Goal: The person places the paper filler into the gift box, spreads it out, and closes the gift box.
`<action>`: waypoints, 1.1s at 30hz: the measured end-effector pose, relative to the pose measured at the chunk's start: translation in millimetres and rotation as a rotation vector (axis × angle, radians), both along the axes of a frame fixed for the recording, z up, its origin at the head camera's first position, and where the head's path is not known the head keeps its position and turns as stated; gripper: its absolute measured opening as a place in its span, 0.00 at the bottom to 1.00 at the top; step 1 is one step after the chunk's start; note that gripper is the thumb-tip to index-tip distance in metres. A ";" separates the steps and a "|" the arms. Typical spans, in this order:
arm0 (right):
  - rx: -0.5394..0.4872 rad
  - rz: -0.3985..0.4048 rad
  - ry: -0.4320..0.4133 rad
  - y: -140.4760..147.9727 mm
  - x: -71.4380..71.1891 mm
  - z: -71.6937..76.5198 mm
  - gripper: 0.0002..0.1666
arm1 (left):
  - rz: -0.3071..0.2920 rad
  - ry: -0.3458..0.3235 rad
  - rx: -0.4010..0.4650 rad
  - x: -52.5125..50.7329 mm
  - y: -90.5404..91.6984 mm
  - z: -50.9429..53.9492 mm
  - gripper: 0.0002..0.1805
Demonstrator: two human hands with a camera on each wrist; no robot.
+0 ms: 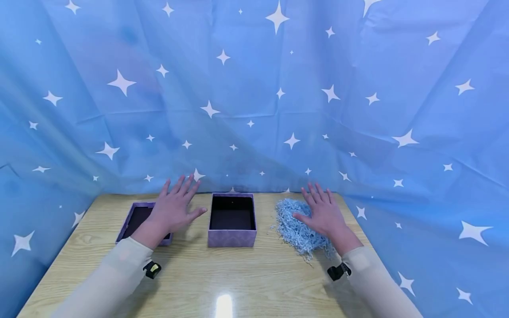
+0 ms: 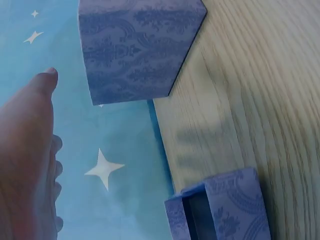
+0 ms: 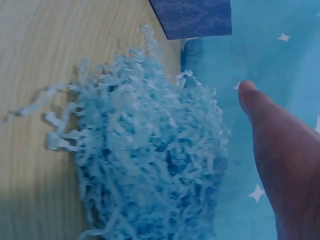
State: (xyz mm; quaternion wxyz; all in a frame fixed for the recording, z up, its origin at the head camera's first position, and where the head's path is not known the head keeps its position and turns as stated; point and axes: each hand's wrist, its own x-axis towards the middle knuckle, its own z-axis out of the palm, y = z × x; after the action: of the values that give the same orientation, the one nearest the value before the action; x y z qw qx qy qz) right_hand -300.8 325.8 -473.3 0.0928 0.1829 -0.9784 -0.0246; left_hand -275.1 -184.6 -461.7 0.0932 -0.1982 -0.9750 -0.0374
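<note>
A purple patterned box (image 1: 232, 238) with a dark inside stands open-topped between the two hands; its side (image 2: 135, 55) shows in the left wrist view. My left hand (image 1: 173, 209), fingers spread and straight, is held over the shallow purple lid (image 1: 137, 220) and hides part of it. My right hand (image 1: 324, 214) is spread in the same way above the right part of a pile of light blue shredded paper (image 1: 296, 225). The pile (image 3: 150, 150) fills much of the right wrist view, with the thumb beside it. Neither hand holds anything.
The wooden table (image 1: 238, 278) bears all of these things. A blue cloth with white stars (image 1: 246, 97) hangs behind the table and along its sides. A few loose paper strands lie at the pile's edges.
</note>
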 end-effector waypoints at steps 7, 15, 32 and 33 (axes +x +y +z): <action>-0.057 0.043 0.022 4.4 9.1 -10.3 0.63 | -0.077 0.012 0.064 0.9 10.7 -4.8 0.51; -0.149 0.075 0.023 7.1 22.4 -18.0 0.61 | -0.145 -0.041 0.132 -2.5 20.6 -15.2 0.53; -0.363 0.134 0.058 7.5 49.0 -45.9 0.53 | -0.266 -0.122 0.276 -4.9 39.9 -36.8 0.61; -0.358 0.141 0.061 7.8 49.4 -48.1 0.53 | -0.271 -0.131 0.293 -5.3 40.6 -37.7 0.62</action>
State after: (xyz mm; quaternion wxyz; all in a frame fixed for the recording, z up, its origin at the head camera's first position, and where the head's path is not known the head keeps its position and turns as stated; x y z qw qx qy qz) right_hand -251.4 333.6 -521.5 0.1548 0.2307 -0.9487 0.1507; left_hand -280.4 -144.0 -499.4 0.0515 -0.3090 -0.9276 -0.2036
